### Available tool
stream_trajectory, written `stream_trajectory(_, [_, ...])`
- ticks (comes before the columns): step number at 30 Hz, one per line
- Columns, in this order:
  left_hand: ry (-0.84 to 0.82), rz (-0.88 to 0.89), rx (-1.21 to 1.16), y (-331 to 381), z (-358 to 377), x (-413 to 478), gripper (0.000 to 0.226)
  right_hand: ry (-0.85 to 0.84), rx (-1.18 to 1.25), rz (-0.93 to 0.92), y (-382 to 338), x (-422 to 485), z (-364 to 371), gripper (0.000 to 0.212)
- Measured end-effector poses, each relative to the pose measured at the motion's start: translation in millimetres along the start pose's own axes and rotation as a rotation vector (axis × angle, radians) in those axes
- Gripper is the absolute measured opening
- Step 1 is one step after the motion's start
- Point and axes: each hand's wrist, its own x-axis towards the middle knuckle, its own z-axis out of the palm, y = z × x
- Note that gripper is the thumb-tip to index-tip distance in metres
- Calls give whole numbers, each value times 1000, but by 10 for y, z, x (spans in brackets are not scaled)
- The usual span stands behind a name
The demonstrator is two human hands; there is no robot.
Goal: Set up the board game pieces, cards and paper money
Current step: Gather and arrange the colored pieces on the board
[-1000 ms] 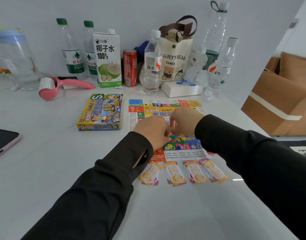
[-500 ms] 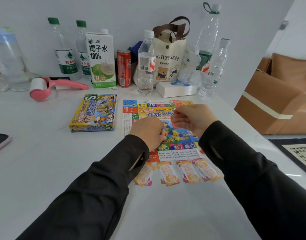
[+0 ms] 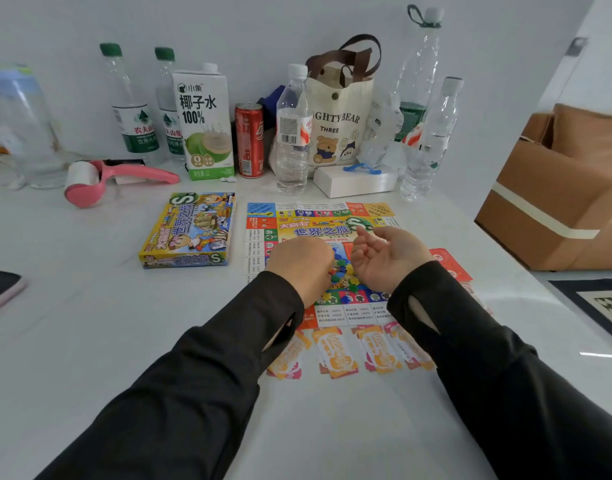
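Lying flat on the white table (image 3: 89, 323), the game board (image 3: 318, 230) carries a loose heap of small coloured pieces (image 3: 342, 268) at its middle. Over the heap the left hand (image 3: 299, 265) hovers knuckles-up, fingers curled under (whether it pinches a piece cannot be told). The right hand (image 3: 387, 258) beside it is palm-up, fingers loosely bent and holding nothing. A row of orange cards (image 3: 335, 351) lies just beside the board's near edge, and the game box (image 3: 190, 230) sits to the board's left.

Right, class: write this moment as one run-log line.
left hand: curled over small pieces on board | right hand: palm up, open | card stacks: laid out
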Motion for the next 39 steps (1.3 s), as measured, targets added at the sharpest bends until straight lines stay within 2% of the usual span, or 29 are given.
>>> stream_trajectory(5, [21,67,127,53,0,22,14,23,62,-7,-31,1,2,33])
stream_trajectory(14, [-161,-66,-163,-55,-23,101,9,28,80,9,-55,-13,-6,32])
stream_trajectory(23, [-158,-45,-241,-84,-34,68,12,53,69,-1,-35,9,7,31])
stream_trajectory(28, [-167,-72,-347,-165,-40,81,5,51,3,-36,-82,17,-18,26])
stream_trajectory(30, [-172,-69,-338,-155,-50,87,12,35,-288,-103,-117,22,-29,16])
stream_trajectory(33, [-175,-87,-305,-128,-64,94,16,33,-1172,-366,-110,-20,1,9])
stream_trajectory(35, [-165,-96,-306,-123,-58,99,15,-26,-1611,-560,-52,4,23,9])
stream_trajectory(37, [-156,-98,-321,-130,-57,93,14,-33,-1852,-625,8,39,22,8])
stream_trajectory(39, [-157,-101,-331,-139,-60,85,13,5,-1957,-601,46,53,14,8])
